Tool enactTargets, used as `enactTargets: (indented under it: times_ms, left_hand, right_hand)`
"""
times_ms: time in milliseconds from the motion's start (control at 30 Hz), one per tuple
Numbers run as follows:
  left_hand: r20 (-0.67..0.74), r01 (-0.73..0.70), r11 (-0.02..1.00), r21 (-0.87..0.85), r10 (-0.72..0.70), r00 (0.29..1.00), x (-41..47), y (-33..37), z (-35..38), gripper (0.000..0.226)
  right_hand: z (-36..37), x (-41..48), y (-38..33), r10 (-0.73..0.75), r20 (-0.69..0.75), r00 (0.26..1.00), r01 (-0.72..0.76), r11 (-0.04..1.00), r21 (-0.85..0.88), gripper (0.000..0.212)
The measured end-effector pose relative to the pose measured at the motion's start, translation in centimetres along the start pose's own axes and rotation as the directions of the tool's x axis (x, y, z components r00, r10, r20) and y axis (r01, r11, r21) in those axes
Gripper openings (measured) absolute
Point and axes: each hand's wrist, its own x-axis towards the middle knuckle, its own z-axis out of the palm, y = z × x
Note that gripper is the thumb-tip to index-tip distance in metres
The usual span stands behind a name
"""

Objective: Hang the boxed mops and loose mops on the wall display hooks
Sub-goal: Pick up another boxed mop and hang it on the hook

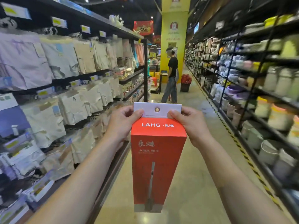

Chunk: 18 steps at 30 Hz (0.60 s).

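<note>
A tall red mop box (155, 159) with white lettering hangs upright in front of me, over the aisle floor. Its white top flap (169, 108) carries a round metal eyelet. My left hand (123, 125) grips the box's upper left corner, thumb on the flap. My right hand (191, 125) grips the upper right corner the same way. No loose mops or bare display hooks show in this view.
Shelves of hanging packaged textiles (64, 65) line the left side. Black racks with buckets and bins (262, 97) run along the right. A person (171, 75) stands far down the aisle by a yellow pillar (175, 34) and a red bin (185, 83).
</note>
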Motion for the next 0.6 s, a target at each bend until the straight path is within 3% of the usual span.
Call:
enactTargets:
  times_ms: [333, 600]
  left_hand:
    - [0.247, 0.063, 0.990, -0.123, -0.031, 0.968, 10.2, -0.8, 15.1, 0.009]
    - [0.465, 0.114, 0.977, -0.181, -0.017, 0.885, 19.0, -1.4, 27.9, 0.015]
  right_hand:
    - [-11.9, 7.8, 1.3, -0.013, -0.234, 0.972, -0.011, 0.995, -0.099, 0.008]
    - [-20.8, 14.3, 2.7, -0.030, -0.430, 0.902, -0.051, 0.983, -0.174, 0.010]
